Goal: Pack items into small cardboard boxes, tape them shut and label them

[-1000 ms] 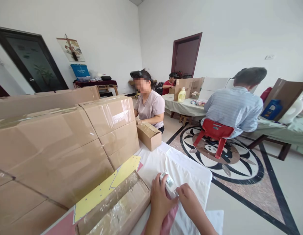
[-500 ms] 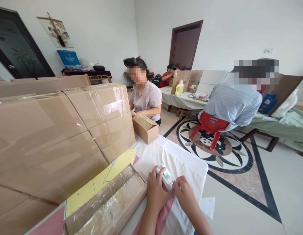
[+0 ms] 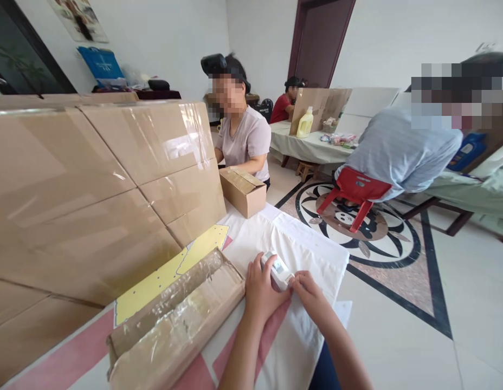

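Note:
My left hand (image 3: 262, 295) is wrapped round a small white oblong device (image 3: 281, 275) with a greyish panel on its upper face. It holds the device just above the cloth-covered table (image 3: 296, 233). At the device's near right end, my right hand (image 3: 310, 292) is closed in a pinch. Whatever lies between those fingertips is too small to make out. To the left of my left hand, a long open cardboard box (image 3: 186, 330) patched with clear tape lies on the table.
A tall taped cardboard partition (image 3: 92, 179) stands along the left. Beyond, a person (image 3: 245, 130) sits behind a closed carton (image 3: 245, 192). Another person in a striped shirt sits on a red chair (image 3: 359, 187) to the right. The table edge drops off at my right.
The view has tilted down and shifted slightly. My left hand still holds the white device, and my right fingers remain pinched at its end.

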Demonstrator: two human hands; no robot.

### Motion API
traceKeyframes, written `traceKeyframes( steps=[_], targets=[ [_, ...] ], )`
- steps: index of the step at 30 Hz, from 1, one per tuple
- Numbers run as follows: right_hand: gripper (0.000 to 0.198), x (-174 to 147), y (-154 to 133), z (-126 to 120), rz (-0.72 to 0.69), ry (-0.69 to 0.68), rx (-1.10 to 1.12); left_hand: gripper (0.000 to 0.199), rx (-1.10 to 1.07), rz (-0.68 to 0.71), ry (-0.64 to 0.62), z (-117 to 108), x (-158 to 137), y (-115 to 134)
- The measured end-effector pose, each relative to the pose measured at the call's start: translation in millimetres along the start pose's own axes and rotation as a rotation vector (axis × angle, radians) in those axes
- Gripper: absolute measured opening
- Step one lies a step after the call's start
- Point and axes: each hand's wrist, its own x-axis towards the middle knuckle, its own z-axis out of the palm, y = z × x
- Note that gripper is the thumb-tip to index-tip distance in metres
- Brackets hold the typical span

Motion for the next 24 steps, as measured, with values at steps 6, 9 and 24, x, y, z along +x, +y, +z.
traceKeyframes(
  steps=[6, 9, 24],
  targets=[
    [0.059, -4.1, 1.6, -2.1, -0.022, -0.017, 0.083, 0.081, 0.003, 0.043, -0.001, -1.6, 1.4, -2.4],
    [0.048, -5.8, 3.3, -1.5, 0.013, -0.031, 0.14, 0.084, 0.007, 0.045, -0.015, -1.5, 1.8, -3.7],
    [0.041, -1.3, 17.3, -1.6, -0.071, -0.112, 0.036, 0.086, 0.028, 0.036, -0.011, 0.0, 1.0, -3.0]
  ],
)
